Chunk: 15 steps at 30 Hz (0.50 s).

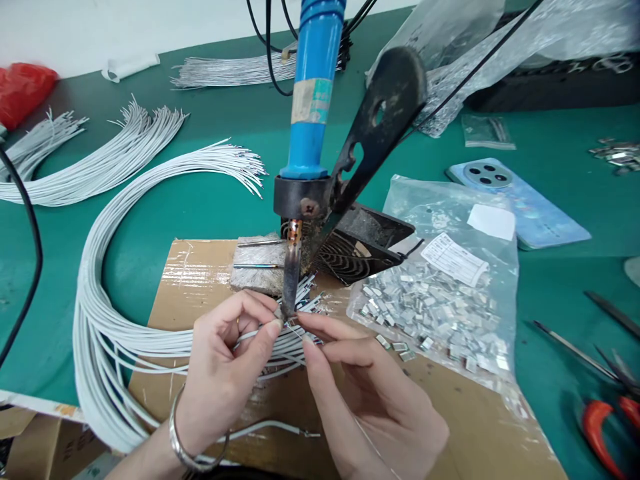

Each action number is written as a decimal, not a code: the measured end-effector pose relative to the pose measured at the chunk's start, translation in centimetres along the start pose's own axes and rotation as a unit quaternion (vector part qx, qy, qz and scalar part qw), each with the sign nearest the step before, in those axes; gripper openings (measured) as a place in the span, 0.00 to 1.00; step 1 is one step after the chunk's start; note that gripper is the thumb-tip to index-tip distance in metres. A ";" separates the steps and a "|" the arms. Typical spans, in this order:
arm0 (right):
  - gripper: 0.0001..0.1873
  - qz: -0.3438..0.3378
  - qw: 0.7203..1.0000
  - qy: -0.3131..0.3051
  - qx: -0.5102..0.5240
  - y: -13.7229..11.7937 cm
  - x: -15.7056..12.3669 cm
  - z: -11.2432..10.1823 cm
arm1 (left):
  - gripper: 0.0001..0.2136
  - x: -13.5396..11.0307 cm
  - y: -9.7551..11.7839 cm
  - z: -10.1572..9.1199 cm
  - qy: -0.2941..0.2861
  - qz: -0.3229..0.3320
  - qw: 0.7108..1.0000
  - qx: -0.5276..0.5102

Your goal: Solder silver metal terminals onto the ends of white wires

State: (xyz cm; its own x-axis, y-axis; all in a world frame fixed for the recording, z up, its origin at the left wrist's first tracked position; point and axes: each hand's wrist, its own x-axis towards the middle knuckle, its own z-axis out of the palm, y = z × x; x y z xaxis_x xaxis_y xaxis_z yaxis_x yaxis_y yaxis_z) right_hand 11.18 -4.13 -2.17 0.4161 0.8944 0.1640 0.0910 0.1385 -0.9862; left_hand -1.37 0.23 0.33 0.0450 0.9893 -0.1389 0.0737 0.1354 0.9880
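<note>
A blue-handled soldering iron [311,143] points downward, held in a black metal bracket [383,127]. Just left of its dark tip [291,287], my left hand [225,367] pinches a small piece at the end of a white wire; the fingertips hide most of it. My right hand [375,387] holds a thin solder wire [373,443] between thumb and forefinger, its end close to the tip. Under both hands runs a thick bundle of white wires [93,333]. Another white wire with a bared end [280,425] lies nearer me.
Small metal connectors fill a clear plastic bag [400,200] at right, with several loose beside it. Behind the iron sits a black fan [385,223]. A phone [540,207], red-handled scissors [595,427] and more wire bundles [120,157] lie around the cardboard [185,267].
</note>
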 end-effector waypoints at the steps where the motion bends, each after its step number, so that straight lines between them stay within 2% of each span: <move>1: 0.09 0.000 1.000 -0.002 0.001 0.0 0.0 0.0 | 0.07 0.0 0.0 0.0 0.000 0.000 1.000 0.001; 15: 0.08 0.009 1.000 -0.018 -0.005 0.3 0.0 -0.3 | 0.07 0.0 0.2 -0.1 -0.002 -0.008 1.000 0.015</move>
State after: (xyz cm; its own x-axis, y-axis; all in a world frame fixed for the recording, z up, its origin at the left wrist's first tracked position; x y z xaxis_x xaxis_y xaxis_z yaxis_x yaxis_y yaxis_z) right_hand 11.46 -4.21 -2.42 0.3852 0.9114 0.1449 0.0924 0.1181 -0.9887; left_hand -1.41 0.26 0.57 0.0478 0.9867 -0.1556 0.1034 0.1500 0.9833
